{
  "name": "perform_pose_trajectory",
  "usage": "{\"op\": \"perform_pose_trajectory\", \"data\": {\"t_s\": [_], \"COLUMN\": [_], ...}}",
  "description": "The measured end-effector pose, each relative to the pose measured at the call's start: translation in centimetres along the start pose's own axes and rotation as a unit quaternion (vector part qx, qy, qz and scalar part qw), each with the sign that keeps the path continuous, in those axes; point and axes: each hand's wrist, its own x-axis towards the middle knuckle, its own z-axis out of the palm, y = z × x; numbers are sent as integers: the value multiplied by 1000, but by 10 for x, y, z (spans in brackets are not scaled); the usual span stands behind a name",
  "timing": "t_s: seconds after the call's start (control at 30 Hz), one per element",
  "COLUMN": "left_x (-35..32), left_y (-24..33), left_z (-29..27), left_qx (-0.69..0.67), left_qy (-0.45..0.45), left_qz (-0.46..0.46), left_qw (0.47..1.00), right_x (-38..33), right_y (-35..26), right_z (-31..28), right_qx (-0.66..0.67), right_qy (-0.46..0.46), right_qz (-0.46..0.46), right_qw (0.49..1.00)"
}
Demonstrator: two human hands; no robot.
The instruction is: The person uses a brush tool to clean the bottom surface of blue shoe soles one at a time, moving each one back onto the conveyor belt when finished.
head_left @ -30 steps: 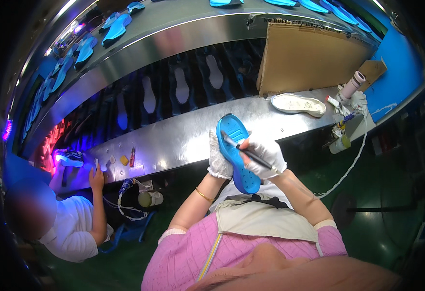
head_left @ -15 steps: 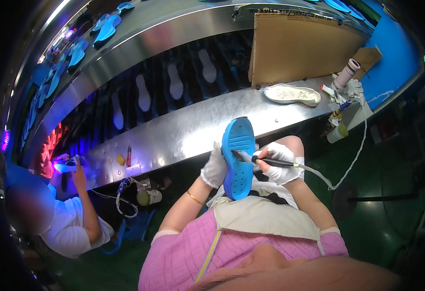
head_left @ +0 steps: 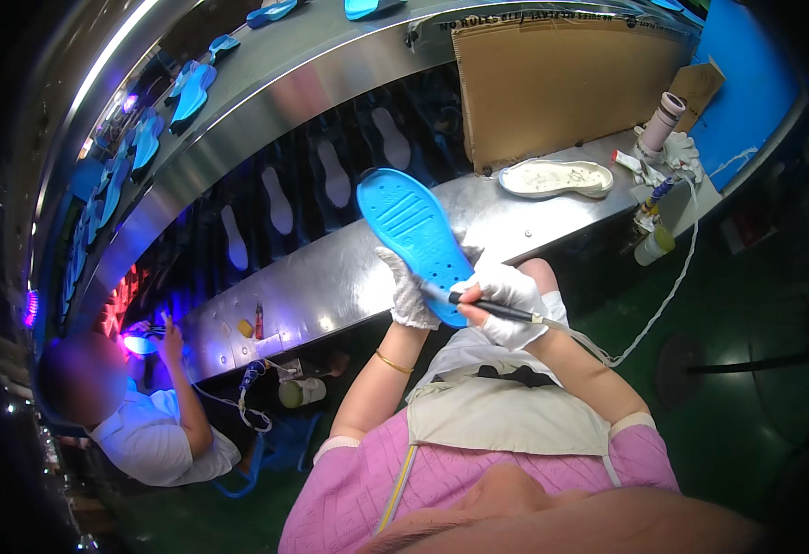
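Nearest: pink sleeves and a grey apron at the lower edge, both forearms coming up from it. Right hand, white glove, grip closed around a dark pen-like tool with a white cord trailing off to the right; tool tip touches the lower part of the blue shoe sole. Left hand, also gloved, grip closed on the sole's lower edge from behind, holding it tilted and raised above the steel worktop, tread side facing the camera. Lower left: another person in a white shirt at a purple-lit spot. On the worktop further right, a white sole, and a roll and bottles near the edge. Behind: a cardboard sheet. Farthest: blue soles on the upper conveyor.
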Motion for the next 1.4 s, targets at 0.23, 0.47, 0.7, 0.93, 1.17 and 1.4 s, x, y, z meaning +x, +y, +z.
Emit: {"op": "perform_pose_trajectory", "data": {"t_s": [0.23,0.47,0.7,0.93,1.17,1.4], "left_x": [18,35,34,44,58,64], "left_y": [15,40,60,83,88,88], "left_z": [-11,-23,-25,-20,-9,-2], "left_qx": [-58,-16,188,288,424,437], "left_qy": [-13,-70,-43,-64,80,133], "left_qz": [85,108,48,-65,-145,-179], "left_qw": [995,991,980,953,890,871], "right_x": [7,23,42,64,49,52], "right_y": [6,18,19,31,38,52], "right_z": [-2,-3,-8,-20,-13,-18], "right_qx": [217,419,62,128,-69,-71], "right_qy": [42,32,-74,-206,-175,-126], "right_qz": [216,297,261,427,231,297], "right_qw": [951,858,960,871,954,944]}}
